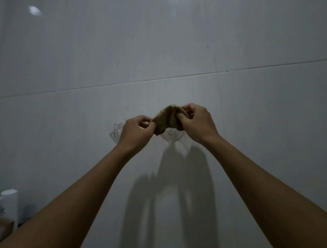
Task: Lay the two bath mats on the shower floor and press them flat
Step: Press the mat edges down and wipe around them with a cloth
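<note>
Both my arms reach forward at a grey tiled wall. My left hand (136,131) pinches the left edge of a small tan, crumpled piece of cloth (165,121). On the cloth's right end, my right hand (197,121) grips with curled fingers. The cloth hangs bunched between the two hands, right in front of a clear plastic wall holder (115,132). No bath mat lying flat and no shower floor is in view.
The tiled wall (156,50) fills the whole view, with my arms' shadows below the hands. At the lower left edge stand white bottles (10,203) and a brownish object (5,226), partly cut off.
</note>
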The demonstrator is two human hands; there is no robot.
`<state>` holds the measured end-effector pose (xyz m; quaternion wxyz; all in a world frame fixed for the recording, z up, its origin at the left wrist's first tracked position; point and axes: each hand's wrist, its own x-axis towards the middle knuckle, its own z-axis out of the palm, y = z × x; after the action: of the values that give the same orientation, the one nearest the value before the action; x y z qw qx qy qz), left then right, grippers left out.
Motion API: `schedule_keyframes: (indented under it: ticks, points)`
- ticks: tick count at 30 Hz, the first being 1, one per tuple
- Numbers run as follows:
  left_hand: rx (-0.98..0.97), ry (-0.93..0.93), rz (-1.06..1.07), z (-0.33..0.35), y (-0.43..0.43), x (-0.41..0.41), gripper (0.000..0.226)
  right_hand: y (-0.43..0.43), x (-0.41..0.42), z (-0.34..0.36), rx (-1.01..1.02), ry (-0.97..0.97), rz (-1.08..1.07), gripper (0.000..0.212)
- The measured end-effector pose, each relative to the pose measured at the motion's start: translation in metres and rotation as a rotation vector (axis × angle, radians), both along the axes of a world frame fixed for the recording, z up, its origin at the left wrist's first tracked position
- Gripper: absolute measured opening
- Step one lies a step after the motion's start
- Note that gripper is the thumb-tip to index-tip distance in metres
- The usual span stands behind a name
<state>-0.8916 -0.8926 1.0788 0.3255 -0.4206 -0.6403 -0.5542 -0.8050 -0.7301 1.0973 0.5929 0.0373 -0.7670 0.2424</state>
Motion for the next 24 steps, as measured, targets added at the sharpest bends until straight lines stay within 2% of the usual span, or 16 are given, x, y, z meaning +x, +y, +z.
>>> schedule_keyframes:
  ticks: [4,8,10,15,19,24]
  points:
    - [0.007,0.041,-0.094,0.002,0.003,0.012,0.009,0.007,0.014,-0.001,0.022,0.016,0.059,0.013]
    - [-0.200,-0.025,-0.268,-0.010,0.010,0.034,0.039,0.017,0.047,-0.012,0.004,-0.069,0.194,0.008]
    - [-0.277,-0.056,-0.343,-0.018,0.015,0.048,0.044,0.021,0.067,-0.022,0.018,-0.117,0.239,0.006]
    - [-0.320,-0.193,-0.486,-0.042,0.032,0.091,0.026,0.032,0.115,-0.053,-0.008,-0.180,0.279,0.006]
    - [-0.356,-0.367,-0.526,-0.070,0.049,0.134,0.035,0.048,0.162,-0.082,-0.009,-0.223,0.287,0.007]
    - [-0.479,-0.428,-0.512,-0.114,0.065,0.192,0.030,0.065,0.224,-0.124,-0.015,-0.302,0.320,0.017]
